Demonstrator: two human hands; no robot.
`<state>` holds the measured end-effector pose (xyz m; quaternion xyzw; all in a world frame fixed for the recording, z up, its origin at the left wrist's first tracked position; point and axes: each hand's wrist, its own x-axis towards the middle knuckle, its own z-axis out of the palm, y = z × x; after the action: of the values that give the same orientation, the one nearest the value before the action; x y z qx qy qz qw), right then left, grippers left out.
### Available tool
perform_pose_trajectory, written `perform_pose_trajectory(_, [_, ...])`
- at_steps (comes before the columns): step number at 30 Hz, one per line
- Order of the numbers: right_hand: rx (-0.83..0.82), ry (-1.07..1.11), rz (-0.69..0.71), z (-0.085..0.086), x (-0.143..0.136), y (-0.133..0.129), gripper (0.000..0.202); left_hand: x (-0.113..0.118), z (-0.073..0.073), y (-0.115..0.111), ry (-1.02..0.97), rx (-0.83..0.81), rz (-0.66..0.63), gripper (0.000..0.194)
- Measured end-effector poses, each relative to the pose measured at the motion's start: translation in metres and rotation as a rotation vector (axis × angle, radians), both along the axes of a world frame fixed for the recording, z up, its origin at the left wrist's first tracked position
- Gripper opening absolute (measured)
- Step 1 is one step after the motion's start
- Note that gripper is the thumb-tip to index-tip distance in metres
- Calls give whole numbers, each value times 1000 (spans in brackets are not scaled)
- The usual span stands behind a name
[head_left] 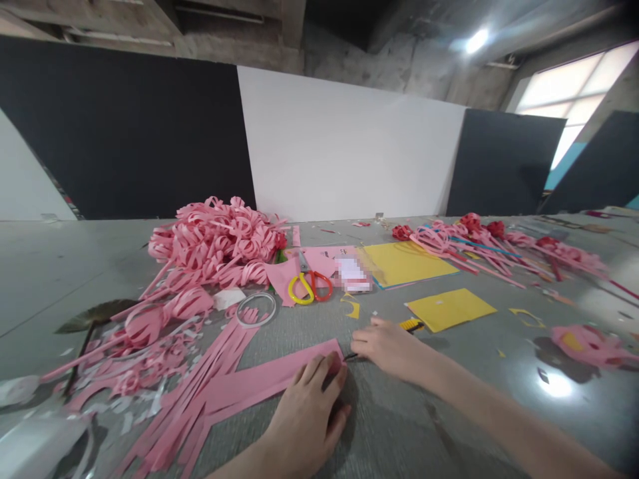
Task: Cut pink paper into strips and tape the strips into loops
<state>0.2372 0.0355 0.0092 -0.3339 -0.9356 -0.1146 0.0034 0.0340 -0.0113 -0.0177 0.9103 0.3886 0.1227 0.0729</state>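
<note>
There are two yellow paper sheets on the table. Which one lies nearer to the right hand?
The smaller yellow sheet, lying alone just beyond the right hand. The larger yellow sheet lies farther back, beside the scissors.

Craft workshop in a raw industrial hall: bare concrete ceiling beams (239, 40) showing overhead, black and white partition boards (349, 153) standing behind a long grey worktable (60, 259). Heaps of curled pink paper strips (214, 239), yellow paper sheets (404, 263) and yellow-and-red-handled scissors (310, 285) lying across its far edge.

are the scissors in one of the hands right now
No, the scissors lie on the table beyond both hands, while the left hand presses on a pink paper strip.
</note>
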Motion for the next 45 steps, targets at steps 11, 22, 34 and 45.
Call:
perform_pose_trajectory(11, [23,-43,-54,4,9,2,17,0,-4,0,-28,14,-2,44])
perform_pose_trajectory(22, [-128,354,-278,33,15,-1,14,0,0,3,-48,28,-115,39])
perform_pose_trajectory(34, [-327,1164,-557,42,2,-11,26,4,14,-4,-458,-177,-73,36])
perform_pose_trajectory(45, [-777,1447,-501,32,-17,-19,25,11,33,2,-858,-1123,155,40])
